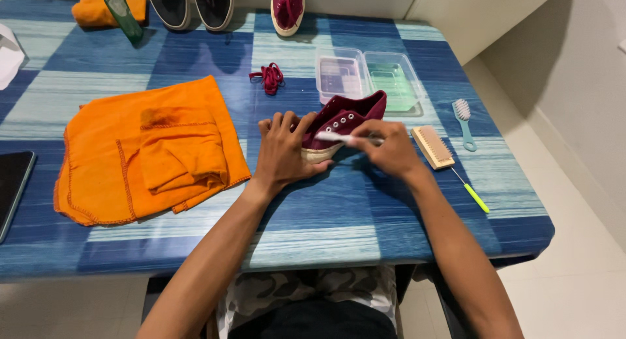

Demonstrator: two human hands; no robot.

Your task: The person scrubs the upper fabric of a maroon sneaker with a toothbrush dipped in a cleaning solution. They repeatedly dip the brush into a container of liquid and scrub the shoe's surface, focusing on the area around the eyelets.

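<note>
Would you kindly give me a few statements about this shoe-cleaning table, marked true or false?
1. The left hand steadies the maroon shoe. True.
2. The right hand holds the wooden brush. False: it holds a white brush; the wooden one lies on the table.
3. The laces are threaded in the shoe. False: they lie bundled beside it.
4. An orange cloth lies left of the shoe. True.

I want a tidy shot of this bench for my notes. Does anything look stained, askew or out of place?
The orange cloth lies rumpled, with a dark stain near its top fold. The maroon laces sit loose in a bundle, off the maroon shoe that the left hand steadies. Nothing looks spilled.
</note>
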